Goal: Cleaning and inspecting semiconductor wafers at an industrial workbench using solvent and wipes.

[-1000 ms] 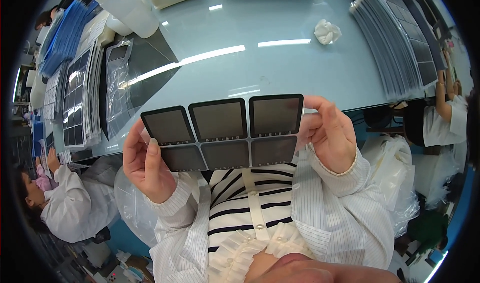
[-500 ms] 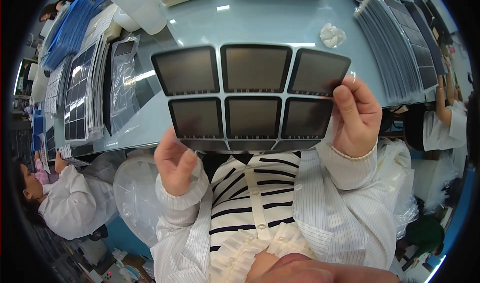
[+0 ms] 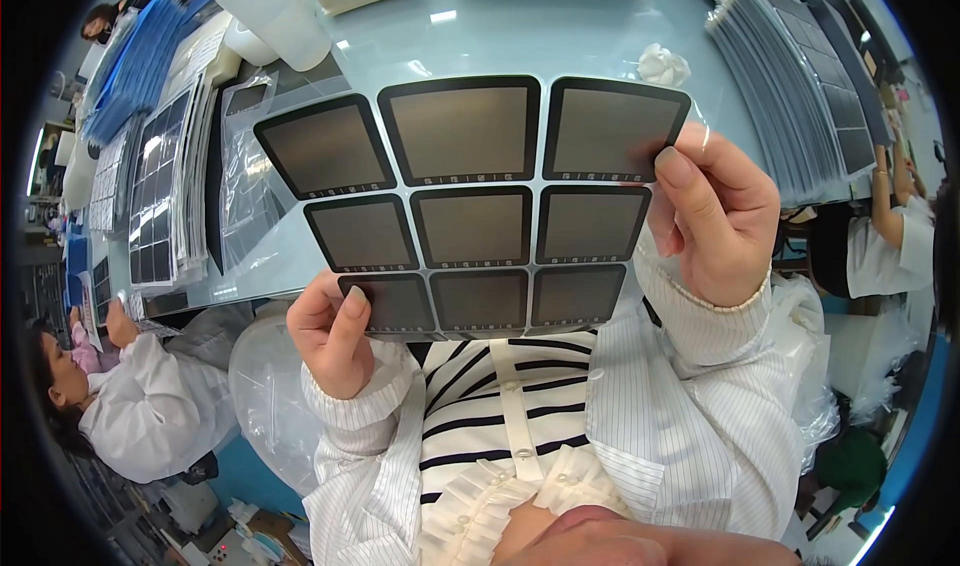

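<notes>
A thin clear sheet printed with rows of dark, black-framed rectangular panels (image 3: 470,228) is held up in front of me, tilted over the table's near edge. My right hand (image 3: 722,211) pinches its right edge near the upper corner, thumb on the face toward me. At the lower left edge, my left hand (image 3: 335,336) grips the sheet between thumb and fingers. Small marks run along the bottom of each panel. The sheet's lowest part bends out of sight.
On the glass-topped table (image 3: 480,41) stand a stack of panel sheets (image 3: 790,91) at right and another stack (image 3: 165,196) at left. A translucent bottle (image 3: 270,16) and crumpled white tissue (image 3: 664,65) lie beyond the sheet. Another person (image 3: 150,406) sits at far left.
The sheet has tipped to show a third row of panels more fully and shifted slightly left. My left thumb has closed onto its edge; my right hand has moved slightly.
</notes>
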Demonstrator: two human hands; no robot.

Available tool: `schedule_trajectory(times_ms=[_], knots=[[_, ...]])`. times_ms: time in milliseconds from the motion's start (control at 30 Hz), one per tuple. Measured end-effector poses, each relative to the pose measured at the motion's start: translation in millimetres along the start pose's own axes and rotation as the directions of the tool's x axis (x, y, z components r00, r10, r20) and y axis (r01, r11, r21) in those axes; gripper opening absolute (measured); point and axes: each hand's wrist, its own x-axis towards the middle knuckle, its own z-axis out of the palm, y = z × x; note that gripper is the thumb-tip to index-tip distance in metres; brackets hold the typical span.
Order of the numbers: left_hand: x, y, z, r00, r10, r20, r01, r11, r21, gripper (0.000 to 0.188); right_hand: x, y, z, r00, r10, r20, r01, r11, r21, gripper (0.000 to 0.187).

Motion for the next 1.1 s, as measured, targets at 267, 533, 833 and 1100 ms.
schedule_trajectory(times_ms=[267,533,833,1100], knots=[[0,4,5,1.0,-0.007,-0.006,0.007,1.0,-0.011,0.01,3,0,-1,1.0,0.009,0.018,-0.01,0.999,0.032,0.014],[-1,7,11,1.0,-0.014,0.01,0.014,0.999,0.033,0.011,1,3,-8,0.999,0.02,-0.034,-0.019,0.999,0.049,0.013],[-3,15,23,0.975,-0.135,0.174,0.129,0.991,0.048,0.013,-4,13,-34,0.995,0.006,-0.103,0.005,0.995,0.104,0.016],[1,17,24,0.954,-0.073,0.291,0.046,0.994,0.1,0.02,-7,14,-38,0.987,0.01,-0.163,0.003,0.997,0.079,0.017]])
